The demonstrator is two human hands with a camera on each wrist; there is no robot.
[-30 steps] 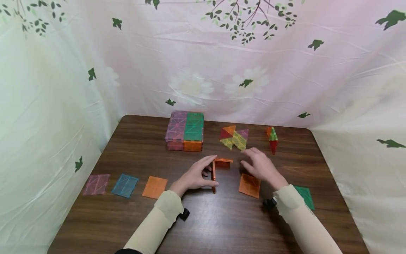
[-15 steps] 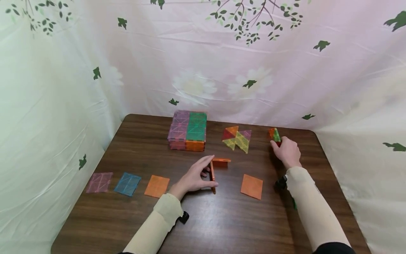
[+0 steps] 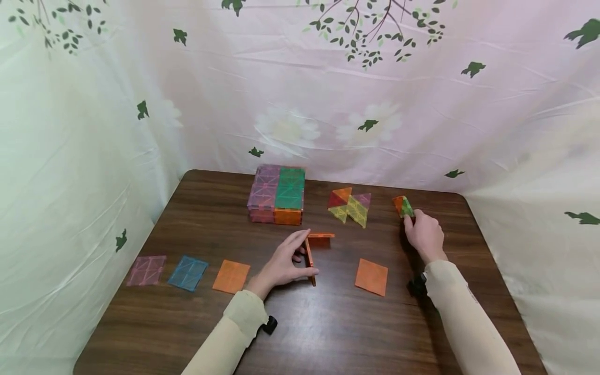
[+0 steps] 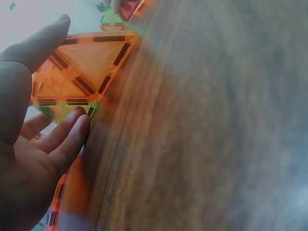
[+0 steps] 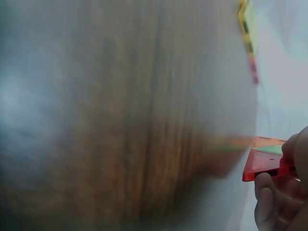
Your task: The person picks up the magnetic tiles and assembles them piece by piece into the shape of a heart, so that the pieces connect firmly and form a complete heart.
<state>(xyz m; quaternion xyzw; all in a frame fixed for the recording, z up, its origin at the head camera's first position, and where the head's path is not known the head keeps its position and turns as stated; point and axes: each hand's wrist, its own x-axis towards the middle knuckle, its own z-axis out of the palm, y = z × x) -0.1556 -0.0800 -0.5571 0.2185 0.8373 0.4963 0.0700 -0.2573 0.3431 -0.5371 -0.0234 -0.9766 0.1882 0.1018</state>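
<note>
My left hand point(image 3: 283, 263) holds an orange magnetic tile point(image 3: 310, 258) standing on edge, thumb at the near end and fingers at the far end. A second upright orange tile point(image 3: 321, 236) meets its far end at a corner. In the left wrist view, an orange triangular face point(image 4: 96, 57) shows between thumb and fingers, with a yellow-green edge below. At the right, my right hand point(image 3: 425, 237) pinches a small pyramid of triangular magnetic tiles point(image 3: 401, 205) in orange and green. The right wrist view shows its red side point(image 5: 264, 162); whether its base touches the table is hidden.
A purple, green and orange tile box point(image 3: 276, 190) stands at the back. Several flat triangular tiles point(image 3: 349, 205) lie right of it. Square tiles lie flat: orange point(image 3: 372, 277), orange point(image 3: 232, 276), blue point(image 3: 188, 273) and purple point(image 3: 146, 270). A curtain hangs behind the table point(image 3: 323, 328).
My right hand has moved right to the triangular-tile pyramid, gripped it and tilted it. My left hand and the upright orange tiles have shifted slightly left.
</note>
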